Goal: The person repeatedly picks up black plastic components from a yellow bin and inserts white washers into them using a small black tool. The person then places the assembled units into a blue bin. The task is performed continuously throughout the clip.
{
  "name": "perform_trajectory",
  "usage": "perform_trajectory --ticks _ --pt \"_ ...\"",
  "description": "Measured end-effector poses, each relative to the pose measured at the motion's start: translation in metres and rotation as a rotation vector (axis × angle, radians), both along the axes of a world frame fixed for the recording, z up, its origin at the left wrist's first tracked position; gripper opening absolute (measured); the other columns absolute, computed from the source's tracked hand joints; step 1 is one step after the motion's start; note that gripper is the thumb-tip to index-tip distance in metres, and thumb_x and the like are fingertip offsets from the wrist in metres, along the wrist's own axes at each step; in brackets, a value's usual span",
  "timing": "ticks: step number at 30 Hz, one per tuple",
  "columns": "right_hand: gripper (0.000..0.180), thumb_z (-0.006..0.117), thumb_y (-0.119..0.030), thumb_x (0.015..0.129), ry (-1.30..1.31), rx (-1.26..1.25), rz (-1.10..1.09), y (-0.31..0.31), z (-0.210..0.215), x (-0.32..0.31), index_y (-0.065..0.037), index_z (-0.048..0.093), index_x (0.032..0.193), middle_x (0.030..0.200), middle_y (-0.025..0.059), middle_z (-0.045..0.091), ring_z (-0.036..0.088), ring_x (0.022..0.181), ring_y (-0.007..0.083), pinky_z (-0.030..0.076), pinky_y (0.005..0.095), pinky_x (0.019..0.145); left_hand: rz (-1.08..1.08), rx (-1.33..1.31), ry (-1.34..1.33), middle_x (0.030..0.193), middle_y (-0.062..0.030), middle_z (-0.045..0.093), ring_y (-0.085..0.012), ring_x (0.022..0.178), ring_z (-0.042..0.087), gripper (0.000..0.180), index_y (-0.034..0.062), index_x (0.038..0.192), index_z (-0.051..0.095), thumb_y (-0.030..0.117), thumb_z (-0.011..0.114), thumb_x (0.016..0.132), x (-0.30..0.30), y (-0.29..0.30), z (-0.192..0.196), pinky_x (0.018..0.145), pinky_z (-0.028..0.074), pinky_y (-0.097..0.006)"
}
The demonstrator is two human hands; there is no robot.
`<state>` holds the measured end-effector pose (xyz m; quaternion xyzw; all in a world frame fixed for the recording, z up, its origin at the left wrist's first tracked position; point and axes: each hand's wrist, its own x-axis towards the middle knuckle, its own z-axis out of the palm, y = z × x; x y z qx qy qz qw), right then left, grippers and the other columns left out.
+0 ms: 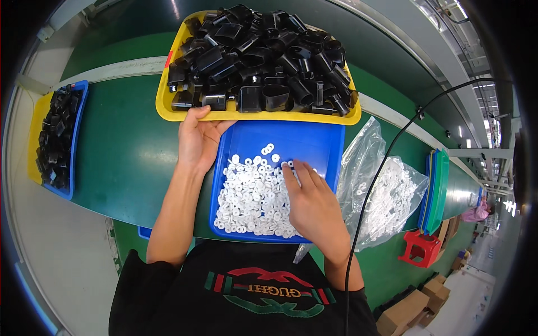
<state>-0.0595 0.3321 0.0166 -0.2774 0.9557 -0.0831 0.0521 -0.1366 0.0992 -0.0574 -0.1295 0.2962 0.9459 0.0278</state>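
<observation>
White washers (255,196) fill most of the blue tray (314,143) at the centre of the frame, piled thick along its lower half and thinning to a few loose ones toward the bare upper right part. I have my right hand (314,204) lying flat on the pile, fingers spread and pressed among the washers. From this view I cannot tell whether any ring is pinched under the fingertips; nothing is lifted clear.

My left hand (197,140) sits at the upper left corner of the blue tray, fingers curled loosely, with the tips touching the near rim of the yellow tray (163,103) above it. That tray is heaped with black plastic housings (263,56). I see no housing in the left hand itself.

Judging progress: both stocks look nearly full, and I see no finished pieces set apart anywhere near my hands, so I would say the work is at an early or a repeating pick stage, with most of it left.

At the right of the frame lies a clear plastic bag (386,190) with more washers, touching the blue tray's side. At the far left stands another blue tray of black parts (56,140) on the green belt (129,157).
</observation>
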Motion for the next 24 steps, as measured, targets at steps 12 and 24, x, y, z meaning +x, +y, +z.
perform_trajectory --ticks 12,24 --pt "0.043 0.053 -0.001 0.080 -0.061 -0.183 0.177 -0.018 -0.007 -0.004 0.010 0.057 0.122 0.121 0.0260 0.062 0.057 0.121 0.0351 0.043 0.0430 0.104 -0.052 -0.017 0.071 0.122 -0.0190 0.062 -0.0321 0.113 0.061 0.039 -0.0041 0.124 0.052 0.018 0.047 0.092 -0.001 -0.002 -0.003 0.104 0.047 -0.046" --pt "0.035 0.046 -0.013 0.098 -0.347 -1.723 -0.957 0.078 -0.008 -0.056 0.003 0.056 0.127 0.114 0.0139 0.067 0.041 0.043 0.0082 0.032 0.0218 0.040 -0.004 -0.028 0.070 0.118 -0.0177 0.064 -0.0313 0.110 0.063 0.037 -0.0028 0.121 0.054 0.019 0.048 0.091 0.000 0.004 0.004 0.101 0.048 -0.047"
